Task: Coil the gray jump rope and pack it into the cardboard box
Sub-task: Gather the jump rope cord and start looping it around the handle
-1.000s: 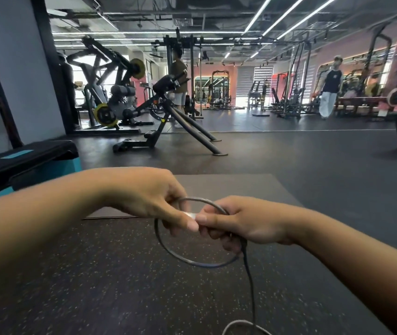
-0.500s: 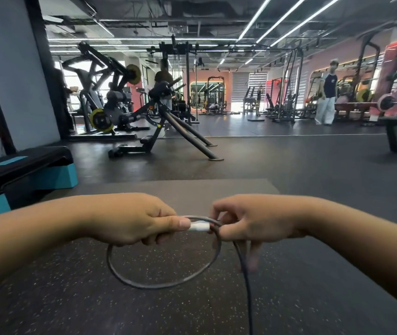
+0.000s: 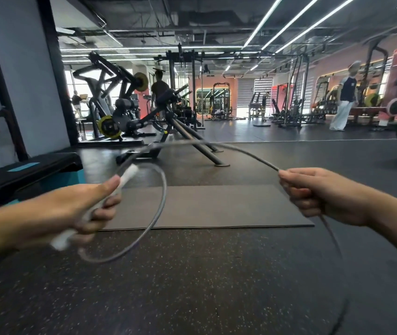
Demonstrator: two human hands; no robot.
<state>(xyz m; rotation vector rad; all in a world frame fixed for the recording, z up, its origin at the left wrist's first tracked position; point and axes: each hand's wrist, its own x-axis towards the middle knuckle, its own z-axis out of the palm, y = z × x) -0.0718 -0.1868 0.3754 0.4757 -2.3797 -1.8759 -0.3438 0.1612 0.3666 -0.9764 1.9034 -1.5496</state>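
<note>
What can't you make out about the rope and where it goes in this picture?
- Cardboard box: nowhere in the head view.
- Gray jump rope: its tail runs off the bottom edge below the right hand; the second handle is unseen.
- White handle: motion-blurred, mostly covered by the left hand.

- The left hand [image 3: 71, 209] and right hand [image 3: 325, 194], touching a second ago, are now well apart
- The thin gray jump rope [image 3: 216, 145] now arcs between them (blurred)
- Its white plastic handle [image 3: 127, 175] has come into full view, gripped by the left hand, with the loop hanging wider
</note>
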